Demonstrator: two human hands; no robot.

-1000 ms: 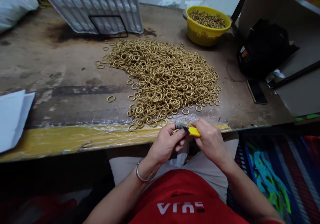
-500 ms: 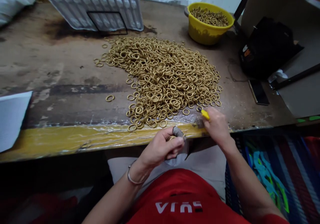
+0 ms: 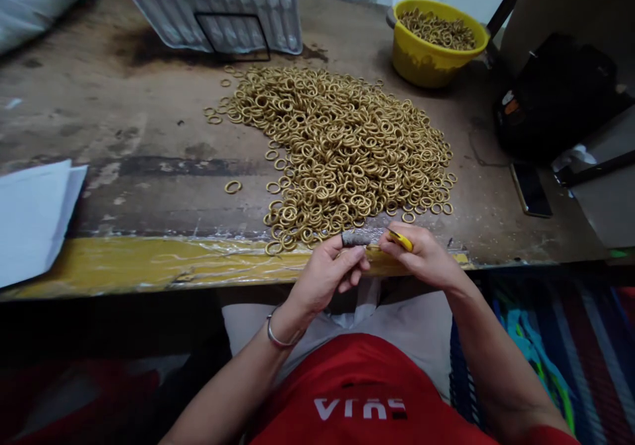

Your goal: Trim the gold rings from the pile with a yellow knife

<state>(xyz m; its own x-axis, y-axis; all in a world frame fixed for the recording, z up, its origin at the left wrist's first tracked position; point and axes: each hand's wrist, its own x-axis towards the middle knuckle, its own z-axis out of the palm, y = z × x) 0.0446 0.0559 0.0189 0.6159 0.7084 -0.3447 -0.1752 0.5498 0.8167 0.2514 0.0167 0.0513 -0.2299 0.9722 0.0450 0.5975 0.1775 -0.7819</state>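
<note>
My left hand (image 3: 333, 272) is closed at the front edge of the table, its index finger wrapped in grey tape. A sliver of gold shows between its thumb and finger, seemingly a gold-coloured ring mostly hidden by the hand. Close beside it, my right hand (image 3: 425, 254) grips a small yellow tool (image 3: 401, 240) with a thin dark tip; its exact kind is unclear. The fingertips of both hands nearly meet. Just beyond them spreads a large heap of gold-coloured rings (image 3: 342, 147), with one loose ring (image 3: 233, 187) lying apart to the left.
A yellow tub (image 3: 426, 65) full of similar rings stands at the back right. Behind the heap is a ribbed, whitish panel (image 3: 238, 8) with a black wire frame. Papers (image 3: 34, 220) lie at left; a phone (image 3: 532, 190) and a black bag (image 3: 550, 101) are at right.
My right hand has moved left from the heap's near edge to meet my left hand, still holding the yellow tool. My left hand has risen slightly. The whole view has shifted a little.
</note>
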